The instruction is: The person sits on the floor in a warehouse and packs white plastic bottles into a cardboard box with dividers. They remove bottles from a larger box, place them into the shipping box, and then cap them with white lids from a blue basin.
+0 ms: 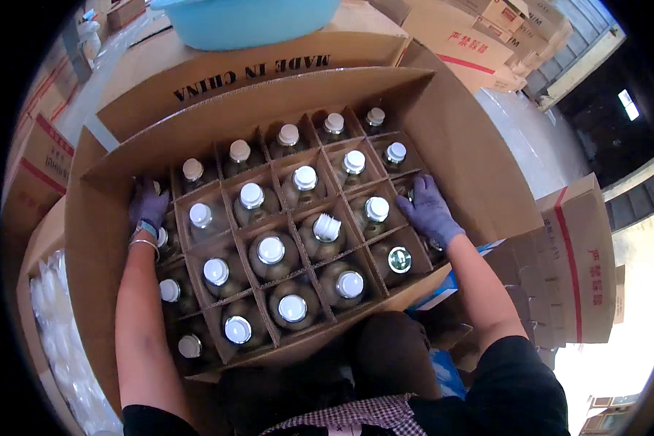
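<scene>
A large cardboard carton (473, 149) stands before me with its flaps up. A brown cardboard divider (278, 202) splits it into compartments of clear bottles, most with white caps (271, 250). One bottle mouth (400, 259) at the near right is uncapped; on another bottle a white ridged cap (327, 227) sits tilted. My left hand (150, 206), in a purple-grey glove, reaches down at the left end of the divider, by a bottle. My right hand (430, 211), gloved alike, curls its fingers into a right-side compartment. Both hands' fingers are bent, and what they grip is mostly hidden.
A light blue basin (245, 22) rests beyond the carton's far flap. More cardboard cartons (585, 261) stand at right and far right. On the left, an open box holds plastic-wrapped pale items (69, 349). My knees are against the carton's near side.
</scene>
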The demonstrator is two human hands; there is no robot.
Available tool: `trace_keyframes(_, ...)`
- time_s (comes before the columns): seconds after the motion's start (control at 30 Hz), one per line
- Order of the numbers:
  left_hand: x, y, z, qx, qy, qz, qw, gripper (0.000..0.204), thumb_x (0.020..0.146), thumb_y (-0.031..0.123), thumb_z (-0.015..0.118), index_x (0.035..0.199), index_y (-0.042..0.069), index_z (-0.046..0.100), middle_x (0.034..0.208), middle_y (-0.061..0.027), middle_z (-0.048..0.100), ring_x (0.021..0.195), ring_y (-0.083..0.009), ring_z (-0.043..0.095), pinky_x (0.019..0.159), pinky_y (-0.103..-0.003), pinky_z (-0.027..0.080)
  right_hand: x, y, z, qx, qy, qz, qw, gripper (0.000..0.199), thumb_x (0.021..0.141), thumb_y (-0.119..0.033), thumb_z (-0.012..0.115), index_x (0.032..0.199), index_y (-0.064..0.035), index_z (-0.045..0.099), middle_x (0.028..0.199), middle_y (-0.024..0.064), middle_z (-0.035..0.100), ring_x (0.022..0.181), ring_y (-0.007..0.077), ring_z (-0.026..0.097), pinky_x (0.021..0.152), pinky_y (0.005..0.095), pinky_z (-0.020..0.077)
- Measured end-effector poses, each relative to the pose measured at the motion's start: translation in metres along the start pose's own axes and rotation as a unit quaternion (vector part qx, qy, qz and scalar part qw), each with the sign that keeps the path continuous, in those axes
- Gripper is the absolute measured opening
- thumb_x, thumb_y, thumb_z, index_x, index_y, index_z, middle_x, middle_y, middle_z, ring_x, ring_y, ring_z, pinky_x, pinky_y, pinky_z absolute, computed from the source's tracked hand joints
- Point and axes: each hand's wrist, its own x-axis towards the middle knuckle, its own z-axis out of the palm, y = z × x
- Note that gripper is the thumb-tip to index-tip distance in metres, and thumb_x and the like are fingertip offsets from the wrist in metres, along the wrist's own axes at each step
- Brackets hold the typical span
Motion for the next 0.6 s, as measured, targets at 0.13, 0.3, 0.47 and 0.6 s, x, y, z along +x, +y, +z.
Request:
trace_keyframes(0.13,0.006,-0.009,0.005,0.028,0.017,0.009,0.999,0.080,0.082,0.045,0.062,0.151,0.020,0.032,0.156,-0.0195,0.036,0.137,-0.0400,0.043,0.110,-0.048,0.042,0.020,0.009,0.014,0.053,-0.030,-0.031,0.998,0.062,0.095,-0.052,0.053,0.126,0.0025,0.052,0.127,0.0290,0.050,0.121,0.0434,0.052,0.104,0.0506,0.0411)
trace_keyframes(0.3,0.003,-0.017,0.003,0.000,0.021,0.002,1.000,0.083,0.079,0.044,0.064,0.151,0.018,0.032,0.144,-0.0228,0.048,0.120,-0.0418,0.058,0.102,-0.051,0.048,0.004,-0.081,-0.039,0.106,0.141,-0.066,0.982,0.049,0.086,-0.037,0.069,0.119,-0.0015,0.058,0.117,0.0214,0.060,0.112,0.0390,0.057,0.096,0.0488,0.0453)
trace_keyframes(0.47,0.006,0.005,0.005,-0.021,0.059,0.056,0.996,0.078,0.081,0.042,0.064,0.149,0.015,0.036,0.142,-0.0234,0.049,0.121,-0.0426,0.056,0.102,-0.051,0.047,-0.034,-0.156,-0.011,0.228,0.014,-0.241,0.943,0.041,0.080,-0.029,0.076,0.115,-0.0124,0.064,0.110,0.0120,0.060,0.105,0.0335,0.060,0.089,0.0472,0.0474)
trace_keyframes(0.6,0.028,-0.033,0.045,0.008,0.113,0.088,0.990,0.075,0.083,0.044,0.064,0.147,0.013,0.039,0.142,-0.0234,0.049,0.125,-0.0424,0.053,0.104,-0.051,0.045,-0.014,-0.180,-0.008,0.056,-0.049,-0.244,0.967,0.041,0.086,-0.039,0.069,0.113,-0.0091,0.063,0.113,0.0134,0.057,0.109,0.0347,0.055,0.092,0.0482,0.0456)
